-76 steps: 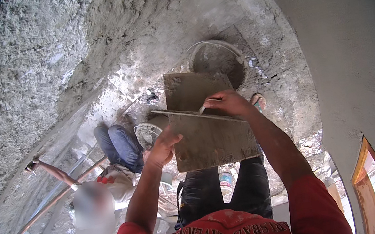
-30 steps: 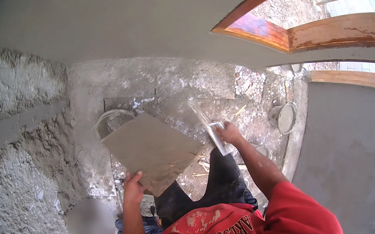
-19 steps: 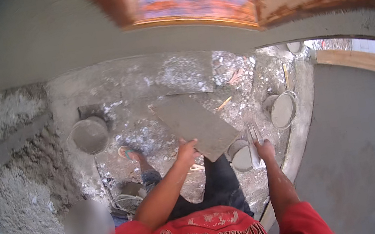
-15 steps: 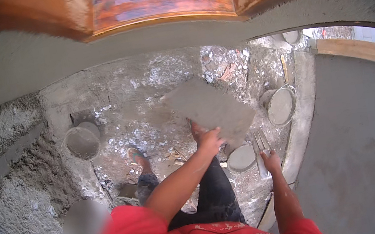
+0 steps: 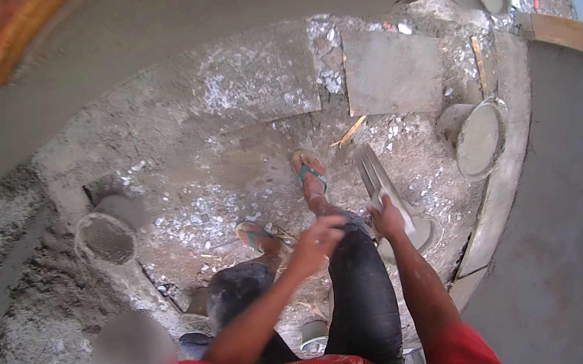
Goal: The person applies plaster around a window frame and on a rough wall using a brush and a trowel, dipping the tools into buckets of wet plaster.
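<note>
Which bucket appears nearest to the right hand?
The bucket partly covered by the trowel in the right hand; the other buckets show clear of that trowel.

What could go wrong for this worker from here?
Open sandals give little cover, so the scattered rubble might cut or trip the wearer. The trowel in the right hand could slip and strike the right leg beside it. A careless step to the right might knock the bucket of grey mix.
</note>
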The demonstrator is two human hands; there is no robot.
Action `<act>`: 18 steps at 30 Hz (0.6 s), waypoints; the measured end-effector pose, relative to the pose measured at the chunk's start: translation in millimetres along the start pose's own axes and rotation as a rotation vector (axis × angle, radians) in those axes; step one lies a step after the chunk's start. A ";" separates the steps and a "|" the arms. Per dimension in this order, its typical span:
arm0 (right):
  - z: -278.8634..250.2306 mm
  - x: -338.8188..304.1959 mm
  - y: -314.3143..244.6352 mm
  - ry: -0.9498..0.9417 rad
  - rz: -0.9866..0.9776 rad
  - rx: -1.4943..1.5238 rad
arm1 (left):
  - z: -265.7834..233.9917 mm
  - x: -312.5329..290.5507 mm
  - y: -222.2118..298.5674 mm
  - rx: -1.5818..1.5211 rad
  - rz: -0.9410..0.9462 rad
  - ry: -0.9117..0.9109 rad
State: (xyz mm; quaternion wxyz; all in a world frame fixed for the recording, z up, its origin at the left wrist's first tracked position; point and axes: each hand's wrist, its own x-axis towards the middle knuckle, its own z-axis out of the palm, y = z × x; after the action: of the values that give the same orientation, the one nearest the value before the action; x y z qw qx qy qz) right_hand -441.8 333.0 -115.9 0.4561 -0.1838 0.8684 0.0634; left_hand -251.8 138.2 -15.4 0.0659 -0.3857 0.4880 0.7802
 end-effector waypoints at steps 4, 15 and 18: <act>47.4 90.2 -68.3 0.137 0.008 0.017 | -147.9 -15.1 -92.6 0.138 -0.113 0.401; 136.8 150.7 -80.4 0.410 0.011 0.267 | -262.8 62.2 -84.4 0.521 0.051 0.310; 169.0 141.2 -125.6 0.645 0.071 0.684 | -275.1 72.6 -70.5 0.662 0.173 0.302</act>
State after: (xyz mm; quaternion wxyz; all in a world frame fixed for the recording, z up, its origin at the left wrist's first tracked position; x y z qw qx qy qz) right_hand -337.4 226.9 -321.2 0.1952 -0.0037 0.9426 -0.2710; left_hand -120.5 -68.7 -176.0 0.0483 -0.4116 0.7488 0.5173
